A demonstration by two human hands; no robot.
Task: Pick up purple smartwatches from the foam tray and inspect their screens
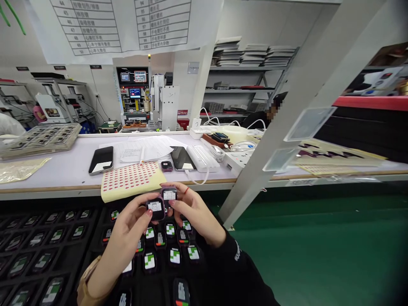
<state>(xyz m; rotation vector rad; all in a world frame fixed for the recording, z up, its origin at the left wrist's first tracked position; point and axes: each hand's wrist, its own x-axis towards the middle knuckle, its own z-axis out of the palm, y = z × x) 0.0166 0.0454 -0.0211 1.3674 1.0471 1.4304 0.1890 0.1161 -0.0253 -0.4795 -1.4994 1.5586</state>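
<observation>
My left hand (132, 219) is closed round a smartwatch body (155, 208) without a strap, its screen facing me with a white, lined display. In my right hand (194, 208) is a second strapless smartwatch body (170, 194), pinched between thumb and fingers just behind and to the right of the first. The two watches overlap in view; I cannot tell if they touch. Under my hands a black foam tray (165, 282) holds several more watch bodies, many with lit green-and-white screens, such as one watch body (149, 260).
A yellow sheet of red stickers (134, 178) hangs over the bench edge. Behind it are a phone (101, 160), a watch (166, 165), a tablet-like device (182, 158) and a power strip (237, 161). A slanted grey post (270, 123) rises at right. Another tray (41, 238) lies left.
</observation>
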